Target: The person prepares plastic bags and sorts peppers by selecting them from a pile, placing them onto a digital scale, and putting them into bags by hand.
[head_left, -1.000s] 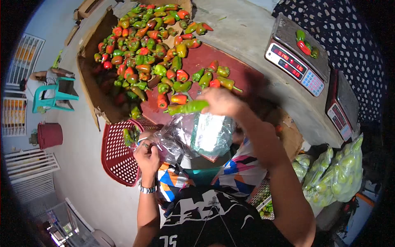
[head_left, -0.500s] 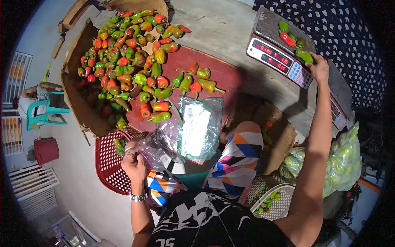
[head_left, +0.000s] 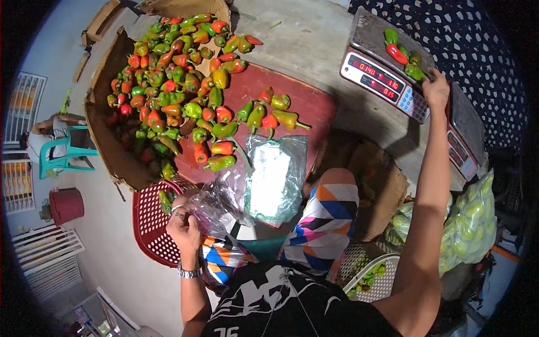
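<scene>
Landmark: red board (head_left: 311, 101).

Far left of the board: a person (head_left: 45, 140) at a teal chair (head_left: 67, 151). Nearer, just off the board's lower-left corner: red perforated basket (head_left: 154, 238), a few green peppers at its rim.

Left hand (head_left: 184, 229): below the board's lower-left edge, beside the basket. Fingers curled closed, apparently pinching the edge of a clear plastic bag (head_left: 222, 196), which spreads rightward toward the board's lower edge.

Pepper pile (head_left: 168, 84): red and green, mixed, heaped in an opened cardboard box (head_left: 101, 143) over the board's left part; strays lie on the board itself. Green-tinted plastic packet (head_left: 275, 180) lies on the board's lower part.

Right of the board, on a concrete counter (head_left: 297, 31): digital scale (head_left: 370, 78), display lit, several peppers on its plate.

Right hand (head_left: 436, 92): farther right of the board than the scale's display, at the plate's near right corner. Fingers slightly bent; cannot tell whether they grip. Green pepper (head_left: 414, 72) lies immediately up-left of the fingertips, on the board-facing side; long axis foreshortened, seemingly slanting toward them. Right hand much the nearer; left hand well apart, beyond the board.
</scene>
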Action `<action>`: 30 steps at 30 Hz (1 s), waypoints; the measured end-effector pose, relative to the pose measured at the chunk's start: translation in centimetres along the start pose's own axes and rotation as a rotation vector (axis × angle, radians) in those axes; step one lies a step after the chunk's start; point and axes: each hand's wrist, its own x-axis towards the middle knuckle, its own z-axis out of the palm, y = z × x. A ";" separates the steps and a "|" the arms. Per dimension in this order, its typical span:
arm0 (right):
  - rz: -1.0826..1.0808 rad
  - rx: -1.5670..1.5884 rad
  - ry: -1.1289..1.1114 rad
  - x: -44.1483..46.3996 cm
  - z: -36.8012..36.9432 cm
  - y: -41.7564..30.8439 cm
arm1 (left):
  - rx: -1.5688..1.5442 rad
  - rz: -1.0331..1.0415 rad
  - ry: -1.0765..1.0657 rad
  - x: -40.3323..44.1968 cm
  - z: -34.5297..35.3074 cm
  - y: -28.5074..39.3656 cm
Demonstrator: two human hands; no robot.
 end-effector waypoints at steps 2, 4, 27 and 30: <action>0.034 -0.087 0.072 1.4 -0.2 -0.9 | -0.025 0.026 -0.008 0.1 0.1 0.0; 0.050 -0.076 -0.112 3.4 -1.0 -3.9 | -0.012 -0.041 -0.041 0.1 -0.1 0.4; 0.413 -0.016 0.034 10.0 -2.1 -8.1 | 0.013 -0.026 -0.006 0.2 -0.1 0.6; 0.377 0.389 0.202 6.9 -3.7 -8.0 | 0.021 0.032 0.035 0.4 0.0 0.7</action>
